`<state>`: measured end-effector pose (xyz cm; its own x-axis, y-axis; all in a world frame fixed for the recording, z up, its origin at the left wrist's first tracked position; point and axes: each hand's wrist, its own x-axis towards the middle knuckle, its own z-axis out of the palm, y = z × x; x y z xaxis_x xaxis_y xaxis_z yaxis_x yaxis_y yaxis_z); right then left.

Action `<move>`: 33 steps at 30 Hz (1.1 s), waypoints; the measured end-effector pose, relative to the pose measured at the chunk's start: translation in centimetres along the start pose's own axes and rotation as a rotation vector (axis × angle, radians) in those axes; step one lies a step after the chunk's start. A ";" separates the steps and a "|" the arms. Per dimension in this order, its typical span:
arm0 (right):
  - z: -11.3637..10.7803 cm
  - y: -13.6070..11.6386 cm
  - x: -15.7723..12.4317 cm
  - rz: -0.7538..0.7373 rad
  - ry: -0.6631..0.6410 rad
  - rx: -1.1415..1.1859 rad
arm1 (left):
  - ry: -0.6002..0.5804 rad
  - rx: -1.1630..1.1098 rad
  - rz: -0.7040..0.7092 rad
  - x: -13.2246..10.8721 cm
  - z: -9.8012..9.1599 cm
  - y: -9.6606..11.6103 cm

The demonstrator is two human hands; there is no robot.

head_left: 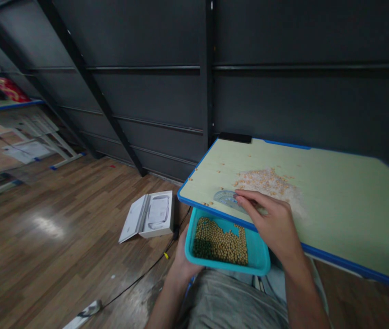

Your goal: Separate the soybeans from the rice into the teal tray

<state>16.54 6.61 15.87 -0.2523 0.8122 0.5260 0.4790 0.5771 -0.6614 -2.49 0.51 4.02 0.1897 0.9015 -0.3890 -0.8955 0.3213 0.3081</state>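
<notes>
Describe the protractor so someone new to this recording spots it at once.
Start with the pale, blue-edged table in front of the dark wall. Near its edge, by the turquoise tray, find the right hand; the protractor is at its fingertips. It is the clear half-round piece, unlike the grainy heap beyond it.

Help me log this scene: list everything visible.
Rectangular table: one, pale green, right
Plastic tray: one, turquoise, table edge
Round beans: many, tan, in tray
Semicircular translucent protractor: one, bluish, on table
Grain heap: one, white-yellow, on table
Flat slab: one, black, table corner
Open box: one, white, wooden floor
Thin cable: one, black, floor
Patterned object: one, red, far left
Panelled wall: one, dark, behind
Left hand: one, holding tray
Right hand: one, at protractor
</notes>
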 end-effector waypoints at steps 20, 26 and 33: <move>0.6 -0.5 0.0 -0.009 -0.037 0.059 | 0.034 -0.090 0.010 0.3 -1.4 1.1; 0.6 -0.7 -0.1 0.002 -0.044 0.104 | 0.047 -0.115 0.006 0.1 -1.4 1.2; 1.1 -0.6 0.1 -0.006 -0.022 0.065 | 0.082 -0.078 0.008 0.0 -1.3 1.4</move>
<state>15.28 6.42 15.77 -0.2743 0.8098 0.5186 0.4218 0.5860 -0.6919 -4.24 0.55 3.29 0.1521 0.8762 -0.4573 -0.9261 0.2880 0.2439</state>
